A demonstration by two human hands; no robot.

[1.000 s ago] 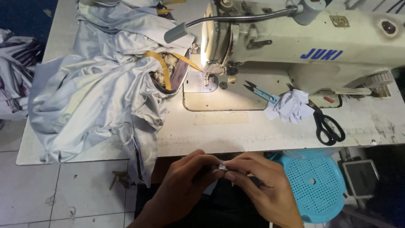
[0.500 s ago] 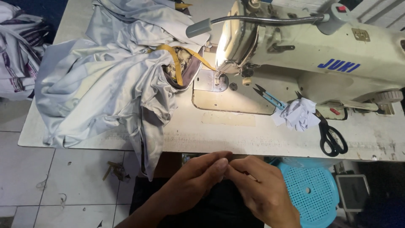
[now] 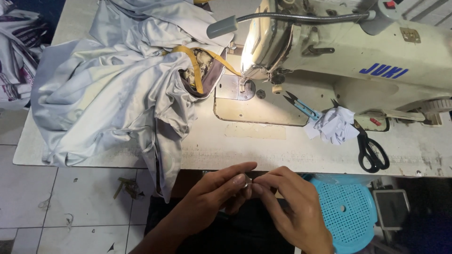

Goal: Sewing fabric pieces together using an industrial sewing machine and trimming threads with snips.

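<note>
We record the work table [image 3: 329,150] first: a pale, worn top that spans the view, with a faded band of marks along its near edge. On its right half stands a cream sewing machine [image 3: 358,61], its grey gooseneck lamp [image 3: 221,27] throwing a bright patch on the needle area and the plate below.

The left half of the table carries a heap of silvery grey fabric [image 3: 108,94], creased and glossy, with one fold hanging over the near edge toward the tiled floor. A yellow tape [image 3: 195,70] curls over the heap just beside the needle plate.

Further right we note a crumpled white cloth [image 3: 335,126], black-handled scissors [image 3: 372,153] lying flat beside it, and blue-handled thread snips [image 3: 303,107] resting on the machine bed. Below the table edge sits a turquoise perforated stool [image 3: 346,211].

Both hands meet below the near edge of the table, over dark cloth on the lap. The left hand [image 3: 214,195] and the right hand [image 3: 289,207] have their fingertips pressed together, pinching between them a small metallic piece [image 3: 246,182]. It appears silvery and shiny, rounded, largely covered by the fingertips; we cannot tell its exact shape or kind.
</note>
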